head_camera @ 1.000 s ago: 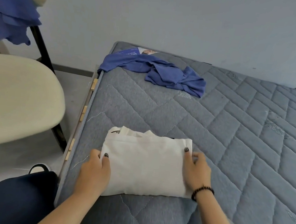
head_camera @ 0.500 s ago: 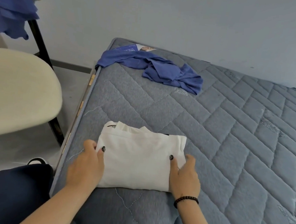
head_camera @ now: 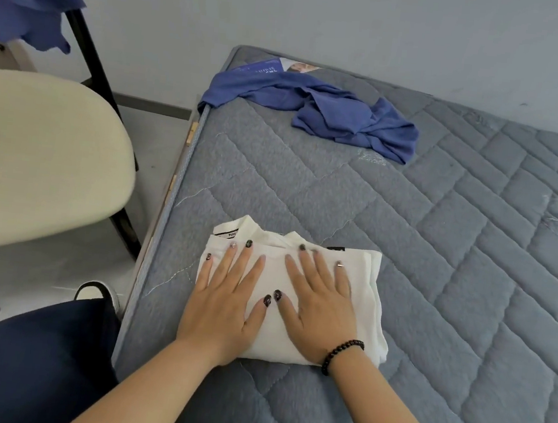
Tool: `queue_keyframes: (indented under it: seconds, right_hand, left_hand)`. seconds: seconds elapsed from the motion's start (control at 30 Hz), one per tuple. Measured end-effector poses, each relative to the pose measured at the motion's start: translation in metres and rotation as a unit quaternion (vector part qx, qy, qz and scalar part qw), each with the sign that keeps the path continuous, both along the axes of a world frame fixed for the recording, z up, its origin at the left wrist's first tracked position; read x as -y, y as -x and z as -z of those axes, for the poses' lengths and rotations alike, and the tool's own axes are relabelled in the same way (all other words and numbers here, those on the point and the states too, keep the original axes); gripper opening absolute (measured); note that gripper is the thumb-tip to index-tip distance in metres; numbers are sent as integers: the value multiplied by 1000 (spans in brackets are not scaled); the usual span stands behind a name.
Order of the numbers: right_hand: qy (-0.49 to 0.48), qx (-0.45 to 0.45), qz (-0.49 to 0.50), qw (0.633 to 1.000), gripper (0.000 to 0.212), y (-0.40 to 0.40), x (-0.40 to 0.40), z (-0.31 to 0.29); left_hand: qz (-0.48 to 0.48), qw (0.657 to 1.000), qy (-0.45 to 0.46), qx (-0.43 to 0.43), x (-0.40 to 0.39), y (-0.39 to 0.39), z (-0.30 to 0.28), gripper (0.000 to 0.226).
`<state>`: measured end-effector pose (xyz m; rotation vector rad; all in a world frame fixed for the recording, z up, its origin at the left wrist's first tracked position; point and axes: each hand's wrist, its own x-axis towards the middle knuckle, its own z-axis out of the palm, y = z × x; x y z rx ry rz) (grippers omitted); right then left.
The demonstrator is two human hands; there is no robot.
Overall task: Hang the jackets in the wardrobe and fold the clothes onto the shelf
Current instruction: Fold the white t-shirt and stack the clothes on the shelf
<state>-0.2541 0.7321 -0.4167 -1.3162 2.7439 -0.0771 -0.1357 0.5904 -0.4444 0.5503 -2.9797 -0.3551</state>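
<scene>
The folded white cotton garment (head_camera: 284,280) lies on the grey quilted mattress (head_camera: 437,262), near its left edge, at the 6 o'clock end of the bed. The left hand (head_camera: 226,304) and the right hand (head_camera: 317,310) both rest flat on top of it, fingers straight and spread, palms pressing down, gripping nothing.

Handling judgement: the garment appears light, soft and limp. It has no stiffness of its own, so the fold is likely to open if lifted by one corner or one layer. Recommended hold: slide one hand under the 9 o'clock edge and one under the 3 o'clock edge, supporting the full stack from beneath. The fabric is not fragile.

A crumpled blue fabric garment (head_camera: 332,113) lies unfolded at 12 o'clock, well apart from the white one. A cream padded chair seat (head_camera: 35,158) stands at 9 o'clock, beside the bed.
</scene>
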Motion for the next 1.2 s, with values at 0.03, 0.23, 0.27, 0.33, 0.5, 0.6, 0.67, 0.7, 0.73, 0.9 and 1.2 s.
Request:
queue_keyframes:
  seconds: [0.03,0.23,0.27,0.33,0.5,0.6,0.67,0.7,0.73,0.9,1.2]
  right_hand:
    - [-5,-8,21,1000,74,3,-4,1]
    - [31,42,191,980,79,19,-17,5]
    - [51,60,218,973,80,20,-18,4]
    - [94,93,258,957,80,19,-22,3]
    - [265,171,334,888,71,18,-37,-9]
    - [281,295,397,822,57,26,-49,-21]
    - [283,416,399,767,63,31,-56,-27]
    - [290,481,384,733,67,34,-60,-29]
    - [301,541,365,695,68,36,-64,-31]
    - [337,665,281,605,40,26,-72,-38]
    - [375,587,286,658,33,-4,-64,-47]
  left_hand:
    - [-14,1000,-4,4,1,0,1,66]
    - [-79,996,-42,11,8,2,2,74]
    - [-86,995,-46,6,7,3,1,76]
    - [-109,992,-65,-3,5,3,-1,81]
    - [-252,938,-225,-72,0,-2,-24,92]
    - [-309,893,-309,-112,2,-7,-34,72]
    - [-336,857,-381,-89,8,-11,-38,53]
    - [-343,835,-425,-74,10,-14,-40,46]
    - [-345,807,-474,-71,12,-16,-41,41]
    - [-322,713,-614,-103,11,-28,-50,21]
    - [-270,843,-458,-77,18,-41,-95,25]
